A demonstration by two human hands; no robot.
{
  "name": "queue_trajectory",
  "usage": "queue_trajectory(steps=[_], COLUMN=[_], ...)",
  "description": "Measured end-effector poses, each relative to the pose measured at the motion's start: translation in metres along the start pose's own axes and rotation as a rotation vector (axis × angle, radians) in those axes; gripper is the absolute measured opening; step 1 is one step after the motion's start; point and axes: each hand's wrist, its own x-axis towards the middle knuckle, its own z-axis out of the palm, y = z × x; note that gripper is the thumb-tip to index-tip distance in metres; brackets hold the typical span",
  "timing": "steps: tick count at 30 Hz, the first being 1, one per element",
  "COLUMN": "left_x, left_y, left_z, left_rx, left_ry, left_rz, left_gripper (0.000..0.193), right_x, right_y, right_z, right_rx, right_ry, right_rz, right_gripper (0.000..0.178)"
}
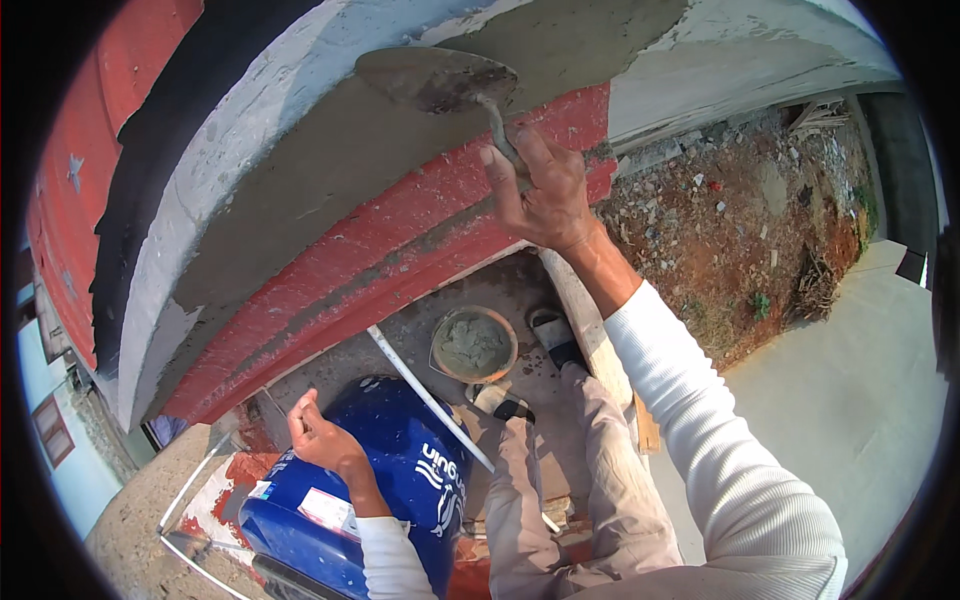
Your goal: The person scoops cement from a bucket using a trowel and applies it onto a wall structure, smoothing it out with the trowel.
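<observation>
My right hand (550,190) grips a trowel by its bent, mortar-caked handle. The trowel blade (435,80) lies against the wet grey plaster (290,200) on the wall, near its upper part. Below the plaster runs a red-painted band (400,225) with a dark strip along it. My left hand (325,438) holds nothing; its fingers are loosely bent and partly apart, above a blue plastic tank (390,420). A round bucket (474,343) with grey mortar inside stands on the floor by my feet.
A white pipe (430,400) slants across between the tank and my legs. Beside my right foot lies a wooden plank (585,320). Rubble-strewn soil (740,230) and a pale concrete surface (840,370) are at the right. Red sheeting (100,140) rises at the upper left.
</observation>
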Motion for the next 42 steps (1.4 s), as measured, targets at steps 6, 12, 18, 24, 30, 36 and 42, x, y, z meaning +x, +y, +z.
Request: queue_trajectory(steps=[6,12,18,24,30,36,42], left_x=[0.189,0.309,0.302,0.300,0.303,0.308,0.295], left_y=[0.136,0.156,0.148,0.152,0.143,0.144,0.152], left_z=[-0.040,0.002,0.025,0.026,0.023,0.024,0.027], left_rx=[-0.003,0.171,0.489,0.427,0.351,0.404,0.353], left_ry=[0.124,-0.293,-0.318,-0.276,-0.256,-0.259,-0.252], left_rz=[0.550,0.391,0.449,0.412,0.494,0.415,0.466], left_gripper=[0.028,0.039,0.049,0.043,0.042,0.046,0.045], right_x=[-0.016,0.000,0.051,0.075,0.021,0.069,0.105], right_y=[-0.002,-0.111,-0.161,-0.176,-0.232,-0.196,-0.217], right_z=[-0.071,-0.034,0.017,0.073,0.112,0.038,0.061], right_rx=[0.074,1.273,1.577,1.597,1.486,1.393,1.386], right_ry=[0.010,0.408,0.657,0.718,0.584,0.813,0.743], right_rz=[0.301,1.079,1.186,1.179,1.407,1.344,1.360], right_gripper=[0.016,0.035,0.035,0.033,0.033,0.030,0.030])
